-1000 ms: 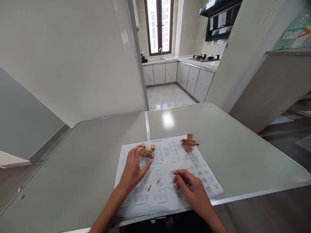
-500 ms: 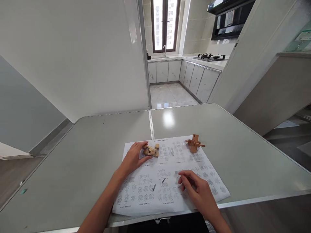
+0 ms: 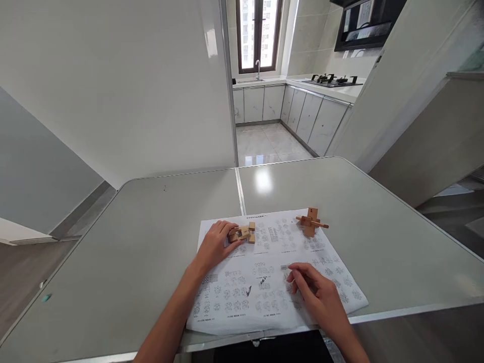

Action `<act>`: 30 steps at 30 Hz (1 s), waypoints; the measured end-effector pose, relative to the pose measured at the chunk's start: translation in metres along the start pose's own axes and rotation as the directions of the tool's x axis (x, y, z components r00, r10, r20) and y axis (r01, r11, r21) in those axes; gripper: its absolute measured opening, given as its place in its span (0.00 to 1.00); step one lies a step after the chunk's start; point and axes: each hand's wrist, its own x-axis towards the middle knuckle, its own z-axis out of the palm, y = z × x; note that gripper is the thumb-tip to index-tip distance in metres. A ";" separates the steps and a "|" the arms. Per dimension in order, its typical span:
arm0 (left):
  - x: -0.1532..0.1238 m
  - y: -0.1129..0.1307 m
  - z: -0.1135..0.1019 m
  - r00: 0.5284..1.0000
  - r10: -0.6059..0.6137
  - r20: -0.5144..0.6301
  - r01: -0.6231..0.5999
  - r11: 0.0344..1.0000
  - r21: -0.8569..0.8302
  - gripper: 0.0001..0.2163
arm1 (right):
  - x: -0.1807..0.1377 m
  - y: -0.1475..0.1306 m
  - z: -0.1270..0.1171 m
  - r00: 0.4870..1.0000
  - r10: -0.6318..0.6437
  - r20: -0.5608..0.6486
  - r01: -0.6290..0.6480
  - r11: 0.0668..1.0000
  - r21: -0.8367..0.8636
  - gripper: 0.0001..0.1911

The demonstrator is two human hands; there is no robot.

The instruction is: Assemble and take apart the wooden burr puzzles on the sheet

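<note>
My left hand curls around the left side of some light wooden puzzle pieces, fingers behind and thumb in front. Two square block ends stick out on their right side. Under both hands lies a large white paper sheet printed with small line drawings and a few dark pen ticks. My right hand hovers over or rests on the sheet's right half, its fingers bent and thumb close to the index finger; nothing shows in it. Beyond it stands a brown wooden cross-shaped puzzle with a thin bar across it, marked "2".
The grey-green table has a seam running from the far edge towards the sheet. A small green bit lies at the table's left edge. Past the table are a white wall and a kitchen with a stove.
The wooden pieces in my left hand have turned, so both block ends now face right. My right hand keeps nearly the same pose on the sheet. The whole view has shifted slightly.
</note>
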 end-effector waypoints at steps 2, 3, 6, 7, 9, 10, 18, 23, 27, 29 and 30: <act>-0.001 0.000 0.001 1.000 -0.006 0.003 0.006 1.000 0.005 0.15 | 0.000 0.001 0.001 1.000 0.003 -0.001 -0.003 1.000 -0.007 0.21; -0.001 0.000 0.001 1.000 -0.007 0.004 0.007 1.000 0.008 0.15 | 0.000 0.002 0.001 1.000 0.003 0.000 -0.003 1.000 -0.008 0.21; -0.001 -0.001 0.002 1.000 -0.002 -0.001 0.002 1.000 0.020 0.15 | 0.000 0.003 0.002 1.000 0.004 -0.005 -0.004 1.000 -0.012 0.20; -0.001 -0.001 0.003 1.000 0.000 -0.002 0.000 1.000 0.024 0.15 | 0.000 0.004 0.002 1.000 0.004 -0.007 -0.004 1.000 -0.014 0.20; -0.001 -0.001 0.004 1.000 0.003 -0.008 -0.003 0.999 0.033 0.14 | 0.000 0.005 0.003 1.000 -0.002 -0.007 0.002 1.000 -0.018 0.21; -0.001 0.000 0.004 1.000 0.002 -0.012 -0.001 0.999 0.040 0.14 | 0.001 0.005 0.003 1.000 -0.005 -0.007 0.005 1.000 -0.019 0.21; 0.001 0.008 0.006 0.998 -0.050 -0.027 0.053 0.991 0.123 0.18 | 0.002 0.006 0.002 0.999 -0.037 -0.004 0.037 0.999 -0.005 0.21; 0.003 0.015 0.003 0.999 -0.047 -0.007 0.047 0.990 0.136 0.19 | 0.003 0.011 0.000 0.999 -0.022 0.031 0.022 1.000 -0.001 0.23; 0.003 0.021 0.002 1.000 -0.024 0.009 0.023 0.993 0.115 0.21 | 0.003 0.012 0.000 0.999 -0.025 0.032 0.025 1.000 0.006 0.21; 0.003 0.022 0.002 1.000 -0.018 0.022 0.015 0.994 0.108 0.23 | 0.003 0.012 0.000 0.999 -0.029 0.027 0.029 1.000 0.010 0.20; 0.003 0.022 0.002 1.000 -0.018 0.026 0.015 0.994 0.105 0.24 | 0.003 0.012 0.000 0.999 -0.031 0.026 0.031 0.999 0.013 0.19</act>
